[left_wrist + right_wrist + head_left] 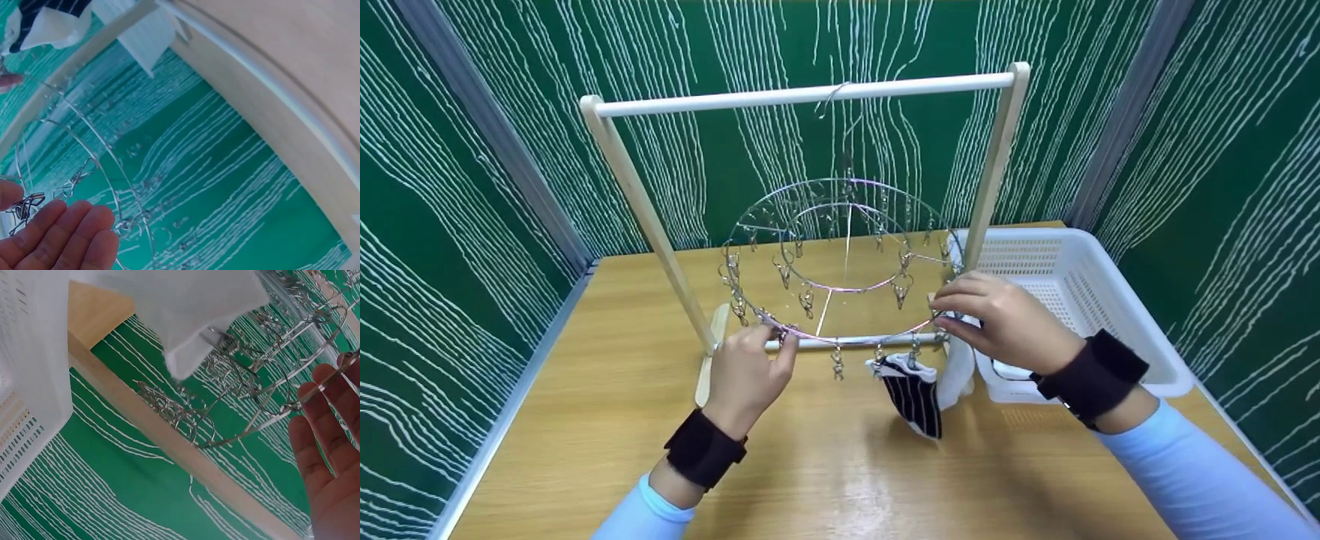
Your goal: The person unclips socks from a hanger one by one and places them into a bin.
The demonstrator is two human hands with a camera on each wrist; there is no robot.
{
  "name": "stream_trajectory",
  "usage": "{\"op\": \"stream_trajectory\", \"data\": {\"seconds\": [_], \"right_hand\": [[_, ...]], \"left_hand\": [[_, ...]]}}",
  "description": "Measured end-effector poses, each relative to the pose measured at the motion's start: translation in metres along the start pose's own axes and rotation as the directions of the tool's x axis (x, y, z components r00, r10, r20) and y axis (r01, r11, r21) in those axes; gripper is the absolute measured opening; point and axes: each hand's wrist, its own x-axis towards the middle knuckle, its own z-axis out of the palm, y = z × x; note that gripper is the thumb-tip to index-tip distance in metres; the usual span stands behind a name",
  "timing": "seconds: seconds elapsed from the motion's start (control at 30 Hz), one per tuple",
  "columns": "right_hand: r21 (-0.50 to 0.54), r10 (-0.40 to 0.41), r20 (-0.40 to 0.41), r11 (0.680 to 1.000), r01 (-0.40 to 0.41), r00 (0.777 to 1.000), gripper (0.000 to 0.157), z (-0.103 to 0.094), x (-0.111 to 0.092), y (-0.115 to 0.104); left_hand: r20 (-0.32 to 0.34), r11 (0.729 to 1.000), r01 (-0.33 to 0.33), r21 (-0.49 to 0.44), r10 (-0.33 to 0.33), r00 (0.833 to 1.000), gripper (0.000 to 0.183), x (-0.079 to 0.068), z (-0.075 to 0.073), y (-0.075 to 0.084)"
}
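A round metal clip hanger with two rings and several small clips hangs by its hook from the rack's top bar. At the near left of the outer ring, my left hand pinches the hanger, with a metal clip between thumb and fingers. My right hand holds the ring's right side between thumb and fingertips; its fingers lie along the wire. A black sock with white stripes is clipped to the near right edge. Beside it hangs a white sock, partly behind the striped one in the head view.
The wooden rack with a white top bar stands on the wooden table. A white perforated basket is at the right, close to the rack's right post. Green walls with white lines enclose the table.
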Motion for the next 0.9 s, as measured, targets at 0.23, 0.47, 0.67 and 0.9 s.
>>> {"op": "stream_trajectory", "data": {"seconds": [0.23,0.47,0.67,0.9], "right_hand": [[-0.06,-0.026,-0.017,0.998,0.025,1.0,0.015,0.007,0.004,-0.009],[-0.056,-0.027,-0.034,0.998,0.025,0.999,0.011,0.01,0.009,-0.016],[-0.063,-0.054,-0.063,0.997,0.05,0.997,0.011,0.013,0.013,-0.019],[-0.078,-0.046,-0.069,0.996,0.041,0.997,0.009,0.016,0.015,-0.021]], "left_hand": [[0.014,1.0,0.023,-0.015,-0.023,1.0,0.02,0.0,-0.002,-0.007],[0.004,1.0,0.017,0.001,-0.017,1.0,0.03,-0.001,-0.011,-0.007],[-0.065,0.998,-0.048,0.036,0.051,0.997,0.032,-0.002,-0.021,-0.004],[-0.193,0.973,-0.204,0.111,0.223,0.955,0.028,-0.005,-0.025,0.007]]}}
